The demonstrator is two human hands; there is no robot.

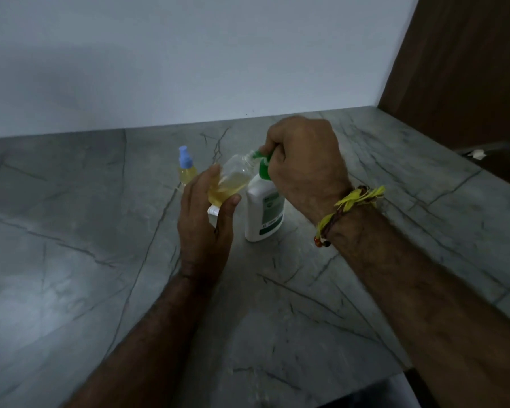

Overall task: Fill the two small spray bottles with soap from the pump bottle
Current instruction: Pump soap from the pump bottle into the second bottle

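at the pump's nozzle, left grip (206,213) tilts uncapped bottle (233,178); right grip (304,163) clasps pump (264,169).

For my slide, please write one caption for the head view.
Left hand tilts open spray bottle under green pump, pressed by right hand.

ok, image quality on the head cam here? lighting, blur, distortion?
Head view: dim, flat light with a bluish cast; wide-angle bend along the countertop edge; slight softness on the right hand over the green pump; clear spray bottle in the left hand readable, no glare.
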